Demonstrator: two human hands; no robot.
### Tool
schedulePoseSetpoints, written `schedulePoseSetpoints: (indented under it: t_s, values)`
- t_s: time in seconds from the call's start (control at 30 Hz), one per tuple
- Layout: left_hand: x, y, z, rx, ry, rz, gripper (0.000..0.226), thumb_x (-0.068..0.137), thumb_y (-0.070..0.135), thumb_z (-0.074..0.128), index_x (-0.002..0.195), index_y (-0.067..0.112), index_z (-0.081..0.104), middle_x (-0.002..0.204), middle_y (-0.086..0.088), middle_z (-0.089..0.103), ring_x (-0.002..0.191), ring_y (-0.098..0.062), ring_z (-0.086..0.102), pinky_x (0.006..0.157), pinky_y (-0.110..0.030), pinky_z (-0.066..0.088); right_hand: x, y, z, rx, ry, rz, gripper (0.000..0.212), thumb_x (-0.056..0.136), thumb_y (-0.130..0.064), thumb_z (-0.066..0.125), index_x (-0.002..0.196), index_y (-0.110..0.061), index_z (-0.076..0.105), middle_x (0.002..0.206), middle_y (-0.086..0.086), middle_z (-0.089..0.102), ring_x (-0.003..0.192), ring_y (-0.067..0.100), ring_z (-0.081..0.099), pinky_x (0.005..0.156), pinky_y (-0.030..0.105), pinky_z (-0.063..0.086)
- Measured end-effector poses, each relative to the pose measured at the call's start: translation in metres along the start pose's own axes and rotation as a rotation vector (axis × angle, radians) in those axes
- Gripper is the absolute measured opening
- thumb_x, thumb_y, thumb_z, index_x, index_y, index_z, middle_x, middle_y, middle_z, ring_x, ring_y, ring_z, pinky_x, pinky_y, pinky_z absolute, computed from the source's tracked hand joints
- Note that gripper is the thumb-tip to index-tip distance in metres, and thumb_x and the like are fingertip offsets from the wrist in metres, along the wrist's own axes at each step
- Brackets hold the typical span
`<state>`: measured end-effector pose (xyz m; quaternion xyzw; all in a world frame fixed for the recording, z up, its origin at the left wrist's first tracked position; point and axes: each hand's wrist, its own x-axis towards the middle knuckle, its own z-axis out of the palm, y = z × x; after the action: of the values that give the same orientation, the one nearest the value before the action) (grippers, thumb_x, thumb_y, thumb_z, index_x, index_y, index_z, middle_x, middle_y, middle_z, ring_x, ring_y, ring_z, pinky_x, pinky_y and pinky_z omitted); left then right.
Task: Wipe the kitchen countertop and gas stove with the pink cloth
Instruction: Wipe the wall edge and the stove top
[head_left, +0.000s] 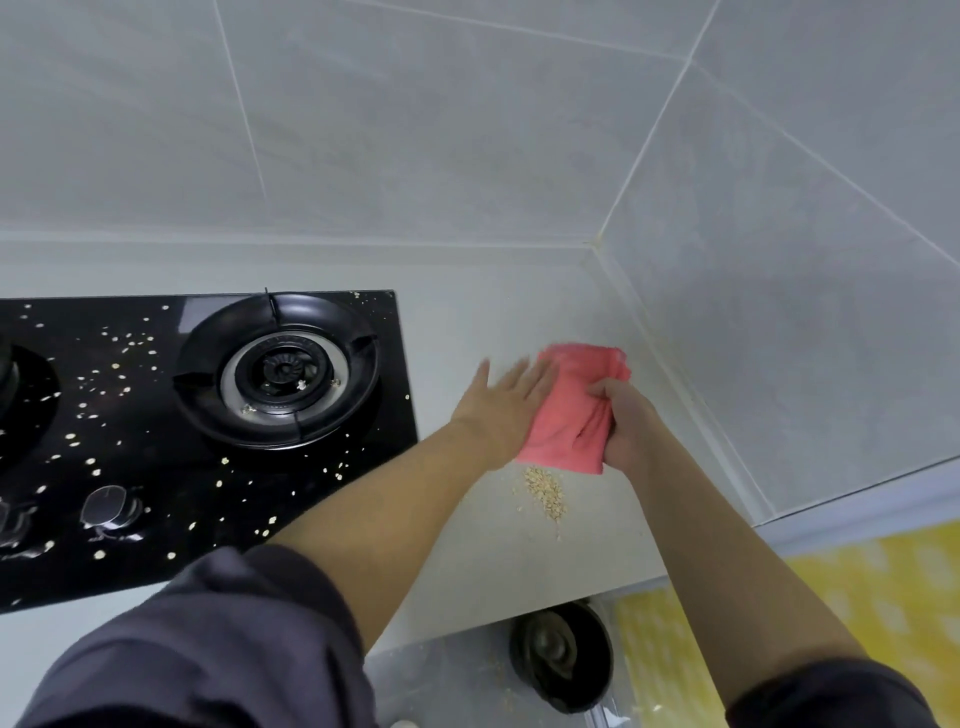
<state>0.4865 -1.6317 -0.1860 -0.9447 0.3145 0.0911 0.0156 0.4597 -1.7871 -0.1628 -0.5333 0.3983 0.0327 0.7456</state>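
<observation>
Pink cloth (566, 421) bunched on the pale countertop (493, 312), at 3 o'clock from the gas stove (156, 457), close to the corner of the tiled wall (467, 130).

Far left: black glass stove top, strewn with pale flakes (130, 343). Round burner (283, 369) under its black pan support toward the glass's 2 o'clock corner; shiny knob (106, 506) at 7 o'clock of the burner, flakes all around it.

Next rightward, left hand (498, 410): flat, fingers straight and spread, slightly blurred, touching the cloth's 9 o'clock edge, gripping nothing. Right hand (628, 421): fingers curled tight into the cloth's 3 o'clock side, clutching a fistful.

Small heap of flakes (543, 491) on the counter at 6 o'clock of the cloth, just beside its hem, between the two forearms.

Below the counter's edge, at 6 o'clock of the heap, a dark round lidded pot (561, 654); at its 3 o'clock, a yellow patterned surface (883, 597).
</observation>
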Motion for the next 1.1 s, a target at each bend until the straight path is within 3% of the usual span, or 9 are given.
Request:
schedulePoseSetpoints:
  t_s: [0.07, 0.13, 0.2, 0.27, 0.33, 0.5, 0.63, 0.7, 1.1]
  values:
    - [-0.003, -0.009, 0.006, 0.091, -0.279, -0.179, 0.084, 0.092, 0.014, 0.050, 0.152, 0.009, -0.008, 0.160, -0.010, -0.013, 0.147, -0.032, -0.010, 0.116, -0.060, 0.004, -0.003, 0.005, -0.001, -0.033, 0.008, 0.018, 0.014, 0.084, -0.001, 0.048, 0.089, -0.009, 0.058, 0.086, 0.008, 0.059, 0.077, 0.023, 0.058, 0.067, 0.032, 0.050]
    - [-0.004, -0.016, 0.003, 0.012, -0.159, -0.301, 0.087, 0.091, 0.007, 0.047, 0.150, 0.008, -0.017, 0.159, -0.013, -0.017, 0.147, -0.035, -0.011, 0.116, -0.060, 0.006, -0.005, 0.005, -0.002, -0.032, 0.056, 0.025, 0.014, 0.085, -0.001, 0.048, 0.089, -0.010, 0.058, 0.087, 0.007, 0.058, 0.077, 0.022, 0.057, 0.065, 0.032, 0.049]
    - [-0.002, -0.013, 0.005, 0.003, 0.020, -0.081, 0.092, 0.088, 0.001, 0.049, 0.151, 0.012, -0.017, 0.160, -0.008, -0.017, 0.148, -0.031, -0.009, 0.117, -0.057, 0.009, -0.008, 0.005, -0.001, -0.020, 0.063, 0.034, 0.014, 0.086, -0.001, 0.048, 0.090, -0.010, 0.058, 0.084, 0.006, 0.058, 0.075, 0.021, 0.057, 0.063, 0.032, 0.048]
    - [-0.006, -0.012, 0.008, 0.148, -0.171, 0.124, 0.084, 0.089, 0.006, 0.053, 0.154, 0.014, 0.000, 0.162, -0.006, -0.007, 0.148, -0.029, -0.006, 0.117, -0.057, 0.009, -0.012, 0.008, 0.002, 0.015, 0.023, 0.056, 0.017, 0.087, 0.000, 0.046, 0.087, -0.012, 0.057, 0.079, 0.003, 0.056, 0.070, 0.018, 0.056, 0.062, 0.030, 0.048]
    - [-0.012, -0.021, 0.012, 0.153, -0.237, 0.016, 0.065, 0.090, 0.009, 0.051, 0.150, 0.012, 0.025, 0.159, -0.011, 0.013, 0.148, -0.031, 0.006, 0.116, -0.054, 0.016, -0.016, 0.013, 0.005, 0.046, 0.006, 0.055, 0.018, 0.087, 0.000, 0.045, 0.085, -0.014, 0.057, 0.077, 0.001, 0.055, 0.068, 0.018, 0.055, 0.063, 0.028, 0.048]
    - [-0.039, -0.040, 0.004, -0.753, -0.203, -0.209, 0.033, 0.091, 0.014, 0.040, 0.113, 0.005, 0.063, 0.120, -0.011, 0.062, 0.111, -0.028, 0.058, 0.092, -0.036, 0.047, -0.026, 0.013, 0.015, 0.101, -0.055, -0.021, 0.012, 0.088, -0.007, 0.052, 0.081, -0.017, 0.057, 0.070, -0.001, 0.060, 0.061, 0.015, 0.060, 0.054, 0.025, 0.052]
    - [-0.081, -0.064, 0.001, -1.286, -0.216, -0.316, 0.039, 0.096, 0.039, 0.038, 0.101, 0.009, 0.062, 0.106, -0.010, 0.066, 0.100, -0.025, 0.063, 0.075, -0.029, 0.045, -0.044, 0.034, 0.053, 0.039, -0.179, -0.093, 0.034, 0.089, -0.021, 0.065, 0.121, -0.011, 0.056, 0.114, 0.004, 0.062, 0.106, 0.018, 0.060, 0.097, 0.037, 0.049]
    - [-0.107, -0.086, 0.003, -1.413, -0.219, -0.351, 0.036, 0.098, 0.046, 0.038, 0.105, 0.018, 0.059, 0.103, 0.000, 0.070, 0.096, -0.017, 0.067, 0.077, -0.030, 0.047, -0.058, 0.048, 0.082, -0.038, -0.253, -0.097, 0.029, 0.090, -0.017, 0.063, 0.117, -0.007, 0.057, 0.105, 0.009, 0.063, 0.095, 0.024, 0.062, 0.099, 0.047, 0.047]
    - [-0.336, -0.282, 0.045, -1.307, -0.058, -0.445, 0.028, 0.083, 0.049, 0.067, 0.082, 0.022, 0.058, 0.084, 0.006, 0.075, 0.074, -0.007, 0.069, 0.066, -0.024, 0.050, -0.177, 0.190, 0.286, -0.144, -0.471, -0.005, 0.017, 0.094, -0.012, 0.057, 0.110, -0.011, 0.061, 0.106, 0.012, 0.070, 0.096, 0.026, 0.067, 0.071, 0.042, 0.055]
